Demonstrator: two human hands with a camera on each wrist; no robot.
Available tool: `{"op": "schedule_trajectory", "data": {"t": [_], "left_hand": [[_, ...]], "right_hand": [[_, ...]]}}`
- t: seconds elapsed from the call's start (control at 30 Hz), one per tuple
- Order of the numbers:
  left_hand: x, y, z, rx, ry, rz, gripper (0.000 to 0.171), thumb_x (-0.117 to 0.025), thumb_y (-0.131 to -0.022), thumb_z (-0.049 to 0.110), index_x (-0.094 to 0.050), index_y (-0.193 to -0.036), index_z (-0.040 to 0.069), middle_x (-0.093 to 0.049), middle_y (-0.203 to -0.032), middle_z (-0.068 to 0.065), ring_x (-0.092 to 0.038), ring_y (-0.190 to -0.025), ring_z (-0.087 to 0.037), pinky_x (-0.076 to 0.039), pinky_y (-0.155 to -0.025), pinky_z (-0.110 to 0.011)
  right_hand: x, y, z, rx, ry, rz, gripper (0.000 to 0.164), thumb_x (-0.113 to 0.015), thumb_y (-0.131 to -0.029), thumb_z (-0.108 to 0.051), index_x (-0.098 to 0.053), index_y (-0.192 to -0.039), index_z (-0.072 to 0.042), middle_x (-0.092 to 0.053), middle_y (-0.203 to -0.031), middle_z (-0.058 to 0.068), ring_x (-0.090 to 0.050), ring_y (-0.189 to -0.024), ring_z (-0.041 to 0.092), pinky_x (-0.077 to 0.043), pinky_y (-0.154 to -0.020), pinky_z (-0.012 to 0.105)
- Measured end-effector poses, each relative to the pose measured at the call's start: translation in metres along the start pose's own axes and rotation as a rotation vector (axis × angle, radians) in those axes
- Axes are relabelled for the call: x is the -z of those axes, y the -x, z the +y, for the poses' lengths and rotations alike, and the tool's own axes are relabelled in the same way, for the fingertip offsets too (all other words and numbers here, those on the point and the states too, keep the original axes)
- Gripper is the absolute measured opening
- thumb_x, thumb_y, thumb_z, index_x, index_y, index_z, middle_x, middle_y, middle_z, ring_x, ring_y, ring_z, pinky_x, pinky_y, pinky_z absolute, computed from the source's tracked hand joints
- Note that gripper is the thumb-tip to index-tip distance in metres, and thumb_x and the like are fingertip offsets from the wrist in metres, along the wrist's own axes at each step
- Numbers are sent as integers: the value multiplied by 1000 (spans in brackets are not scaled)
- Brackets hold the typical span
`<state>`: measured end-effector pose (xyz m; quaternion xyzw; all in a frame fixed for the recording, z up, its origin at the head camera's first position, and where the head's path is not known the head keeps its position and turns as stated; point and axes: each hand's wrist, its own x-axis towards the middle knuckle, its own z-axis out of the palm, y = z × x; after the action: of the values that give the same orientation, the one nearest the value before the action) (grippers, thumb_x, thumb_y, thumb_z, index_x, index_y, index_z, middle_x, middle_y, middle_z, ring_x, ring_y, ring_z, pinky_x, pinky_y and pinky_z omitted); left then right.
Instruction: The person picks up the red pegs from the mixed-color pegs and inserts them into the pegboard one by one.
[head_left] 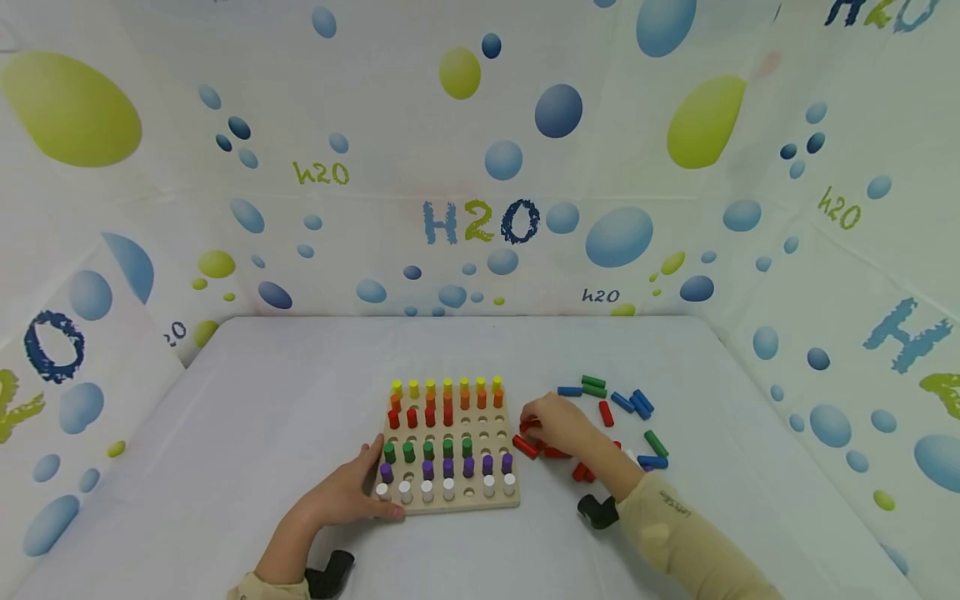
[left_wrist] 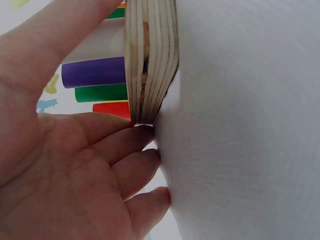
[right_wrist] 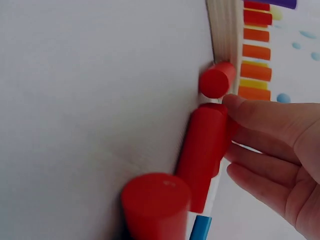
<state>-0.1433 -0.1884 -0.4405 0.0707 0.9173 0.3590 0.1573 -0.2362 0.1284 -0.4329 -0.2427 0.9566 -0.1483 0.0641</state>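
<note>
A wooden pegboard (head_left: 487,502) carries rows of yellow, orange, red, green, purple and white pegs, with some bare holes among them. My left hand (head_left: 345,492) grips the board at its near left corner, thumb along the front and fingers against the left side. In the left wrist view the fingertips (left_wrist: 142,167) touch the board's edge (left_wrist: 152,55) and the tablecloth. Right of the board, my right hand (head_left: 564,427) pinches a red peg (right_wrist: 231,131) between thumb and fingers, low among loose red pegs. The fingers partly hide that peg.
Loose red pegs (head_left: 526,447) lie between the board and my right forearm. Farther right are scattered blue pegs (head_left: 622,402), green pegs (head_left: 656,443) and another red peg (head_left: 606,413). A white cloth (head_left: 300,383) covers the table; a patterned curtain (head_left: 390,125) stands behind.
</note>
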Motion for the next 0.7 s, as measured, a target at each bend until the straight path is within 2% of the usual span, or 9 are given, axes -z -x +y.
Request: {"op": "schedule_trajectory", "data": {"t": [0.2,0.37,0.53,0.7], "left_hand": [[0,0,-1,-5,10,-1,117,-83,-61,39,-12,-144,-3,-13,-142,-36,-15,-130,-50,-19,-99,-64],[0,0,-1,-14,13,-1,117,-83,-61,38,-12,-144,-4,-13,-142,-35,-14,-130,-49,-18,-99,-64],[-1,0,-2,-13,8,1,117,-83,-61,38,-12,-144,-4,-14,-142,-35,-14,-130,-49,-18,-99,-63],[-1,0,-1,-9,4,1,117,-83,-61,38,-13,-144,-4,-14,-142,-35,-14,-130,-50,-19,-99,-63]], "right_hand": [[2,2,6,-25,-187,20,14,-68,-82,-13,-68,-96,-12,-66,-91,-1,-60,-88,17,-51,-81,34],[-4,1,15,-45,-328,83,15,-69,-82,-15,-68,-97,-13,-67,-91,-3,-62,-89,16,-51,-81,33],[-11,1,23,-146,-540,181,16,-69,-82,-15,-69,-97,-12,-68,-90,-2,-63,-87,16,-52,-79,32],[-14,0,26,-243,-659,271,19,-70,-81,-21,-70,-98,-12,-68,-90,0,-62,-86,16,-52,-76,32]]}}
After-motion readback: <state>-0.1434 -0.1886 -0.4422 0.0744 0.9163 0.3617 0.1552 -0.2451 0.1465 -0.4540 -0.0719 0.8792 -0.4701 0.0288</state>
